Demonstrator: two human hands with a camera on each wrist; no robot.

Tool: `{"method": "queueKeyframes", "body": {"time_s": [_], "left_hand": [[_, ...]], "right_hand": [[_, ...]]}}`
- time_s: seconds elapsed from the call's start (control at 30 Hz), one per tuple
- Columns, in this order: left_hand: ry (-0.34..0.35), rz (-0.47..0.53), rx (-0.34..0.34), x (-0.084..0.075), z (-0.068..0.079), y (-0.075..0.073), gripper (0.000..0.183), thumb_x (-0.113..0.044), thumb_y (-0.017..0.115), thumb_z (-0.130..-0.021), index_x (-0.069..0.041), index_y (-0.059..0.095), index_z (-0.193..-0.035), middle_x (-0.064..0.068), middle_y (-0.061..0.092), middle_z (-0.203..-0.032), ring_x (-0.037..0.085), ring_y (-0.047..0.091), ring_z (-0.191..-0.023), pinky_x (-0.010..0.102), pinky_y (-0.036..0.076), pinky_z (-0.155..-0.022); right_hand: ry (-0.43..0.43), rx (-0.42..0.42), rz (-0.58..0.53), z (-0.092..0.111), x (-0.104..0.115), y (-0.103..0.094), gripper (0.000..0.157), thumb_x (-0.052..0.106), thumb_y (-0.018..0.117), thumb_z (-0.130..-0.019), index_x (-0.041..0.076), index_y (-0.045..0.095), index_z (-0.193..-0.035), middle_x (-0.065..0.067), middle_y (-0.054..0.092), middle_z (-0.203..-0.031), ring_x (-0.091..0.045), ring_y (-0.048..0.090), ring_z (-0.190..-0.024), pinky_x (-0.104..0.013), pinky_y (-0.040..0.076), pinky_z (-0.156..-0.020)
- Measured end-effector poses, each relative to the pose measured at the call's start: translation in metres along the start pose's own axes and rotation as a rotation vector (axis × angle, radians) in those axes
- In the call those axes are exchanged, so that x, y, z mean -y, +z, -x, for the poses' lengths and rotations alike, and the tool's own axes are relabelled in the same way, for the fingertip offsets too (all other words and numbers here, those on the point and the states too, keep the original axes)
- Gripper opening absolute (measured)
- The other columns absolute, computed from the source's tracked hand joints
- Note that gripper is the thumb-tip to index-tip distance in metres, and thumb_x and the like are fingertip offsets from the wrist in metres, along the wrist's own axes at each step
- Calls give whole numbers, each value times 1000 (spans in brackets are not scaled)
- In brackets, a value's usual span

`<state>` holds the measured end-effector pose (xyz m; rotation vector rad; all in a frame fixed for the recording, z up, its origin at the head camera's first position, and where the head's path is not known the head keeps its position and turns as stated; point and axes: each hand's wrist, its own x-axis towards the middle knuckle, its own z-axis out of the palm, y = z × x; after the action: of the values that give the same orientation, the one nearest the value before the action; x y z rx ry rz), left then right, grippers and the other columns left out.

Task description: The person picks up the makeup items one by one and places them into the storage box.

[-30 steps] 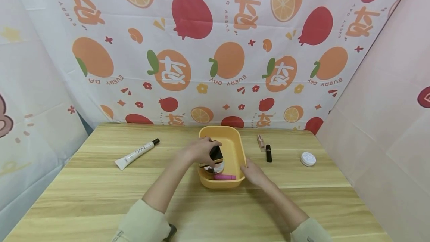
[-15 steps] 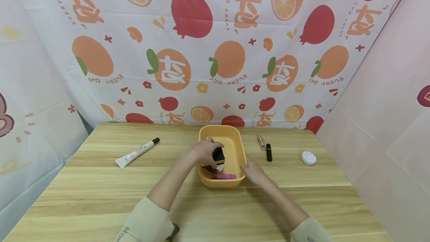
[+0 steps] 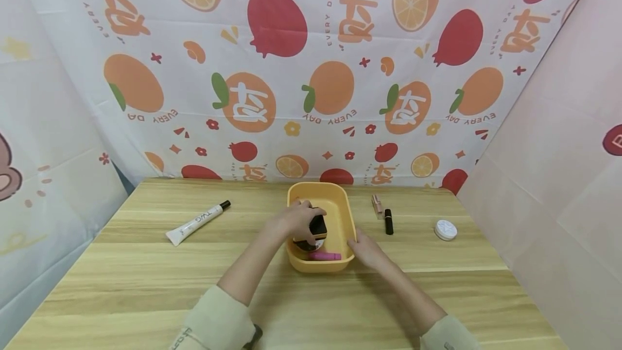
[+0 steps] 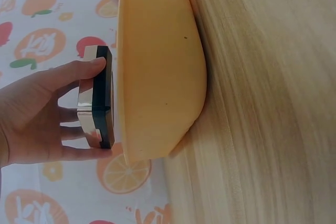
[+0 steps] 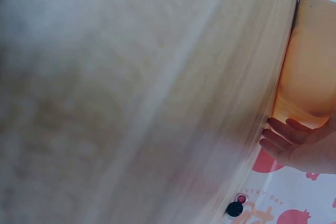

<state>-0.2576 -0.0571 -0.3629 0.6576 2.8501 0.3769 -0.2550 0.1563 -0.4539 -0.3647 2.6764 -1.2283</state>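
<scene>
Left hand (image 3: 293, 221) grips a black-and-gold case (image 3: 318, 223), right hand (image 3: 368, 250) the yellow tub (image 3: 336, 212); TWG tube (image 3: 198, 223) and black lipstick (image 3: 389, 222) flank it.

Pale wood-grain tabletop (image 3: 121, 296). On its left, white plastic tube with black cap (image 3: 196, 224), lying aslant. Right: slim pinkish cylinder (image 3: 377, 206), small black cylinder (image 3: 389, 221) near it; farther right, round white case (image 3: 445, 229). Behind, fruit-printed white cloth (image 3: 291, 91).
</scene>
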Motion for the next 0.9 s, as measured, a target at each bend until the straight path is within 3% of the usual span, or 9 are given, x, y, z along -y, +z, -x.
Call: {"method": "queueKeyframes", "body": {"time_s": [0.27, 0.9], "left_hand": [[4, -12, -4, 1, -2, 4, 67, -31, 81, -68, -22, 54, -128, 10, 48, -116, 30, 41, -107, 43, 45, -80], [33, -19, -14, 2, 2, 8, 66, -28, 81, -69, -20, 53, -129, 12, 49, -118, 30, 42, -107, 43, 44, -83]], "right_hand": [[7, -7, -1, 2, 1, 1, 46, 11, 42, -93, -9, 36, -133, -15, 60, -102, -30, 58, -93, -52, 41, -87], [2, -14, -1, 4, 1, 4, 45, 11, 42, -92, -8, 36, -134, -13, 60, -98, -25, 58, -87, -49, 43, -84]]}}
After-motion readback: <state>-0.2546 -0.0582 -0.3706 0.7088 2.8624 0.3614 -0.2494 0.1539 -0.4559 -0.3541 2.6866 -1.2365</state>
